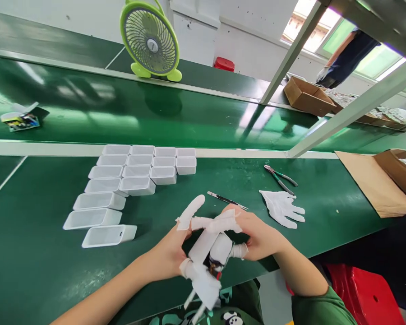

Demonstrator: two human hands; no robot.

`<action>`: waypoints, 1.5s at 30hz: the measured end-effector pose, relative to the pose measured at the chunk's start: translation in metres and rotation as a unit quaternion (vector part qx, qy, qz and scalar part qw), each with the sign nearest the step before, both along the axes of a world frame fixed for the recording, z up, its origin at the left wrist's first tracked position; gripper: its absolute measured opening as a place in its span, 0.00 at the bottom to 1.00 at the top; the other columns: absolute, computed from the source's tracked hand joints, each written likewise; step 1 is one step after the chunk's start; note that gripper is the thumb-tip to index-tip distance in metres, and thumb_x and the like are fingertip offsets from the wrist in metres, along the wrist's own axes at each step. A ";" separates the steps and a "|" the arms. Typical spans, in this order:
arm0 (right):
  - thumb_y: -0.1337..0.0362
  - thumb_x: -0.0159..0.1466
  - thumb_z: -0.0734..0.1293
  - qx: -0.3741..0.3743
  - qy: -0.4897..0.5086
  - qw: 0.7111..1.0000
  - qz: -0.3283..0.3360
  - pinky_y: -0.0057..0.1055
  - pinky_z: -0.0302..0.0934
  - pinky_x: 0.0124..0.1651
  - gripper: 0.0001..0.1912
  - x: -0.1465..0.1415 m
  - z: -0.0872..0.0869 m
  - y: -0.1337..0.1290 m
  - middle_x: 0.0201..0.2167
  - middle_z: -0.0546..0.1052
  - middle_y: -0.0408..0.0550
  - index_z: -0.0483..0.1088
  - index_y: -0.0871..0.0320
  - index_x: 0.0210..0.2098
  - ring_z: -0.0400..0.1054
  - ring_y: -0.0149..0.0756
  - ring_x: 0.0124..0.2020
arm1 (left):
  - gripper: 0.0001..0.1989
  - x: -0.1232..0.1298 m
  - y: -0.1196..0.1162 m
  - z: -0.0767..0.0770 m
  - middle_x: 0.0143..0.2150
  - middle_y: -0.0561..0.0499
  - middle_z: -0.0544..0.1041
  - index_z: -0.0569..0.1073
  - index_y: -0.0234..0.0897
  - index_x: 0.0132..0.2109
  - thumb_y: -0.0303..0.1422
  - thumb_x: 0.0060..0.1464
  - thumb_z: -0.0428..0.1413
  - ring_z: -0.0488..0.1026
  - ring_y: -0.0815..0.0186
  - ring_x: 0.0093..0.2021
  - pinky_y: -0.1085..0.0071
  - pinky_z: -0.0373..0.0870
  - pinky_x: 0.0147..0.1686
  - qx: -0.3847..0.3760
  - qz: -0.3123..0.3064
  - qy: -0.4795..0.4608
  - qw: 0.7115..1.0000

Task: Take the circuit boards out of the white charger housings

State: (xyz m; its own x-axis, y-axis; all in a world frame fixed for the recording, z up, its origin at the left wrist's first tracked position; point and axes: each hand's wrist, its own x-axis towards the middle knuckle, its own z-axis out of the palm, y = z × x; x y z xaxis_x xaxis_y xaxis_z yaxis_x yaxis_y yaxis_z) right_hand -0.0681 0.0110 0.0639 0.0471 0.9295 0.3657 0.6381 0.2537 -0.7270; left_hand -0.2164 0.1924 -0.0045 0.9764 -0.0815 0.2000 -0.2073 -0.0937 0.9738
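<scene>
Between my two hands, close to the table's near edge, is a white plastic housing (202, 247) with dark parts and a bit of red inside. My left hand (169, 255) is closed around its left side, thumb raised. From the right, my right hand (262, 232) grips the housing with its fingers bent against a rounded white part (221, 247). White coverings wrap several fingertips on both hands. Fingers hide much of the housing, so its exact kind is unclear. Just beyond my hands lie tweezers (227, 200). Cutting pliers (280, 177) and a white glove (284, 208) rest to the right.
Several white plastic trays (103, 218) stand in rows at left on the green table (30, 266). Behind a pale rail, a green fan (151, 44) stands on a ledge. Cardboard boxes (307, 97) are at right, and a red stool (367, 289) is below.
</scene>
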 end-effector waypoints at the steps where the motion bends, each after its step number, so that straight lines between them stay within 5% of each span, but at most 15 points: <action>1: 0.58 0.70 0.64 -0.012 0.001 1.000 -0.015 0.34 0.65 0.50 0.16 0.000 -0.006 0.001 0.41 0.77 0.51 0.66 0.54 0.56 0.69 0.37 0.44 | 0.42 0.002 0.004 0.000 0.56 0.42 0.75 0.58 0.51 0.69 0.46 0.51 0.66 0.74 0.48 0.56 0.47 0.72 0.56 0.028 0.022 -0.011 0.999; 5: 0.63 0.65 0.69 -0.078 0.010 0.990 -0.120 0.33 0.68 0.41 0.11 -0.004 -0.034 0.009 0.41 0.76 0.51 0.68 0.56 0.47 0.70 0.37 0.40 | 0.44 0.013 0.020 0.008 0.57 0.39 0.72 0.60 0.45 0.67 0.50 0.46 0.67 0.72 0.46 0.55 0.45 0.73 0.53 0.175 0.171 -0.076 0.967; 8: 0.65 0.62 0.70 -0.105 0.002 0.983 -0.149 0.30 0.65 0.32 0.12 -0.008 -0.050 0.014 0.36 0.73 0.48 0.67 0.57 0.45 0.66 0.34 0.31 | 0.30 0.017 0.026 0.018 0.56 0.41 0.72 0.66 0.41 0.61 0.42 0.52 0.63 0.72 0.52 0.54 0.54 0.74 0.52 0.262 0.224 -0.096 0.934; 14: 0.66 0.62 0.70 -0.093 -0.028 0.978 -0.183 0.32 0.65 0.32 0.14 -0.010 -0.051 0.015 0.35 0.72 0.47 0.66 0.57 0.46 0.65 0.36 0.32 | 0.14 0.016 0.021 0.022 0.41 0.48 0.78 0.74 0.37 0.52 0.30 0.59 0.57 0.76 0.67 0.37 0.72 0.76 0.37 0.293 0.289 -0.126 0.903; 19: 0.66 0.62 0.69 -0.093 -0.037 0.978 -0.185 0.38 0.69 0.39 0.13 -0.012 -0.051 0.015 0.39 0.74 0.51 0.66 0.57 0.46 0.69 0.41 0.38 | 0.12 0.014 0.019 0.024 0.36 0.47 0.79 0.75 0.36 0.47 0.23 0.55 0.59 0.76 0.64 0.37 0.70 0.76 0.36 0.326 0.309 -0.258 0.855; 25: 0.67 0.62 0.69 -0.081 -0.107 0.974 -0.183 0.44 0.69 0.46 0.12 -0.011 -0.052 0.015 0.39 0.76 0.54 0.67 0.58 0.45 0.70 0.46 0.42 | 0.11 0.013 0.018 0.032 0.26 0.51 0.71 0.67 0.37 0.31 0.19 0.50 0.61 0.73 0.65 0.28 0.74 0.69 0.20 0.345 0.286 -0.387 0.805; 28: 0.65 0.62 0.70 -0.091 -0.126 0.971 -0.181 0.46 0.68 0.46 0.11 -0.009 -0.051 0.015 0.36 0.76 0.53 0.68 0.58 0.44 0.70 0.46 0.40 | 0.12 0.013 0.017 0.034 0.25 0.53 0.69 0.65 0.38 0.30 0.19 0.50 0.59 0.72 0.66 0.27 0.75 0.68 0.19 0.330 0.273 -0.385 0.817; 35: 0.62 0.66 0.68 -0.096 -0.025 0.979 -0.175 0.42 0.72 0.48 0.23 -0.017 -0.057 0.014 0.49 0.78 0.56 0.63 0.57 0.59 0.74 0.47 0.48 | 0.14 0.012 0.018 0.027 0.33 0.52 0.80 0.76 0.40 0.44 0.19 0.53 0.57 0.76 0.66 0.32 0.70 0.75 0.31 0.253 0.287 -0.260 0.887; 45: 0.62 0.65 0.70 -0.040 -0.023 0.982 -0.183 0.43 0.72 0.50 0.22 -0.024 -0.062 0.018 0.49 0.78 0.56 0.64 0.56 0.56 0.75 0.47 0.49 | 0.11 0.013 0.015 0.029 0.33 0.53 0.82 0.80 0.42 0.40 0.22 0.54 0.58 0.77 0.67 0.30 0.70 0.75 0.32 0.130 0.248 -0.181 0.943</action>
State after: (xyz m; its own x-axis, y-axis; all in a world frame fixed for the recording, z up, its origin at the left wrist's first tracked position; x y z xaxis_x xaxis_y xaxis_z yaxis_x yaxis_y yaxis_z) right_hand -0.0925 0.0286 0.0015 0.3681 0.8794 0.3020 0.7089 -0.0553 -0.7032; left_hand -0.2033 0.2070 0.0248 0.7788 0.2746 0.5639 -0.3903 -0.4916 0.7785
